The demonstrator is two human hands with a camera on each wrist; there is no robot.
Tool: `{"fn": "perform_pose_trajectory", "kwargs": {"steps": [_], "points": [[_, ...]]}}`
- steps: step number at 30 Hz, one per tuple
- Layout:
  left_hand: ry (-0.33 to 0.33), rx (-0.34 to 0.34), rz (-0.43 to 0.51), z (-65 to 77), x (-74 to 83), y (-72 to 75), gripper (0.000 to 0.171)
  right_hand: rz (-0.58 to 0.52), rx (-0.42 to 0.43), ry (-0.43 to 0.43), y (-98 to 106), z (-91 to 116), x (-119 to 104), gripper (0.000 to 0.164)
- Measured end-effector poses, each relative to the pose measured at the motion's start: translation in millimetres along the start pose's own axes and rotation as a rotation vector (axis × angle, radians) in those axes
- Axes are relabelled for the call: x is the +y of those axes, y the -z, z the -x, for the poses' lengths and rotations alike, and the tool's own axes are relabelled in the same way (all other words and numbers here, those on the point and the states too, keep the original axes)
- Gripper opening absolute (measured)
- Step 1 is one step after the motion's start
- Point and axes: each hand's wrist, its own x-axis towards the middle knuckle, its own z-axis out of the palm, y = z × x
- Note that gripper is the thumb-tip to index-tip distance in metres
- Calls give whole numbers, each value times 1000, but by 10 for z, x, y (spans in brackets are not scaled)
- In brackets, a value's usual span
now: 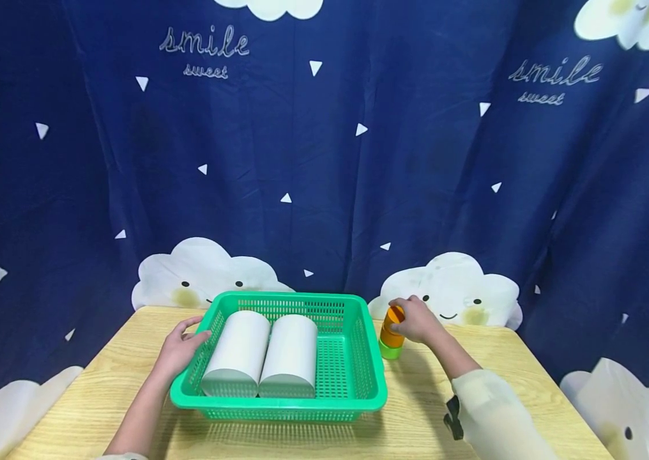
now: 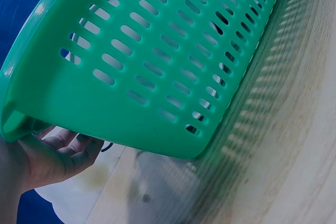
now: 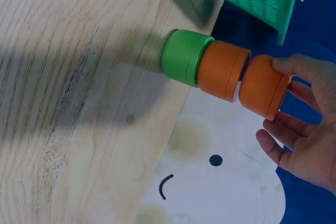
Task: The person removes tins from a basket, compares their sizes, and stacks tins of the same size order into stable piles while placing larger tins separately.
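My left hand grips the left rim of a green plastic basket, thumb over the edge and fingers outside it. The left wrist view shows those fingers curled beneath the rim of the basket. Inside the basket lie two white cylinders side by side. My right hand pinches a small round orange container between thumb and fingers. It sits slightly tilted over a second orange container, a narrow gap showing between them. Below that one, a green container stands on the table.
The wooden table carries the basket and the small stack, which stands just right of the basket. A dark blue curtain with white clouds and triangles hangs behind the table. A black clip-like piece is on the right sleeve.
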Motion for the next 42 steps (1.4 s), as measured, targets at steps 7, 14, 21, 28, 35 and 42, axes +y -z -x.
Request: {"fn": "perform_pose_trajectory", "kwargs": {"steps": [7,14,21,28,35,42], "points": [[-7,0,6,-5,0,0,60,-1,19,6,32,15,-4,47],[-19,5,5,1,3,-2,59,-6,17,-5,3,7,7,46],[-16,2,12,-9,-10,-4,60,-12,28,1,-40,0,33,45],[-22,-2,14,-16,-17,-2,61,-74,24,-13,-76,0,36,43],[-20,-5,12,-3,-12,-3,60,-76,17,-27,-69,9,32,41],[-16,-1,8,-15,-25,-4,61,-79,9,-35,-90,5,49,41]]}}
